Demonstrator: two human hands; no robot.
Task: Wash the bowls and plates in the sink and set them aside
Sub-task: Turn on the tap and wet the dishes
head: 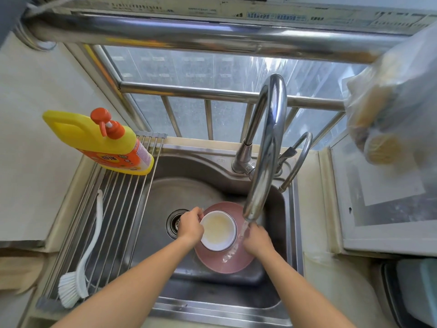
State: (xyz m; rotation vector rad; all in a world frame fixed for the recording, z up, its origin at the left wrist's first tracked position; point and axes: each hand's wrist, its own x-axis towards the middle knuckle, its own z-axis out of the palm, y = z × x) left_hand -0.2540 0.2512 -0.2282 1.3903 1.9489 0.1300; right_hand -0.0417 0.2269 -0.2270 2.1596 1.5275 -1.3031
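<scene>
Single head view, steeply down, close over sink [272, 301].

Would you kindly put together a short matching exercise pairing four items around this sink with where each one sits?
Items:
1. white bowl
2. pink plate
3. dish brush
4. detergent bottle

Places:
A. lying along the drying rack, bristles nearest the camera
B. on the pink plate
C. at the rack's far end
D. on the sink floor

Pairs: 1-B, 2-D, 3-A, 4-C

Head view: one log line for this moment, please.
stage: rinsing | left hand: grips white bowl rim | right hand: under faucet stream | pink plate: under bowl, in sink | rack: no dishes
</scene>
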